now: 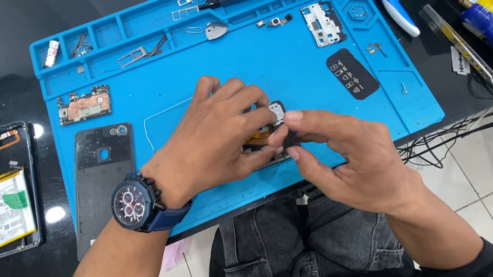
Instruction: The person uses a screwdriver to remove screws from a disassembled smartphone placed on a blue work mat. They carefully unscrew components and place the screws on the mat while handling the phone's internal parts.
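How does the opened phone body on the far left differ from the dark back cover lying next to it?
The phone body lies on the black desk; the back cover lies mostly on the blue mat. The phone body shows a white battery and orange flex inside; the back cover is plain dark with a camera opening. Both lie flat, lengthwise, untouched by either hand.

bright, even overhead light; image sharp throughout. two white glare spots on the glossy black desk (pixel 50 217). soft shadows beneath both hands. slight wide-angle distortion at edges.
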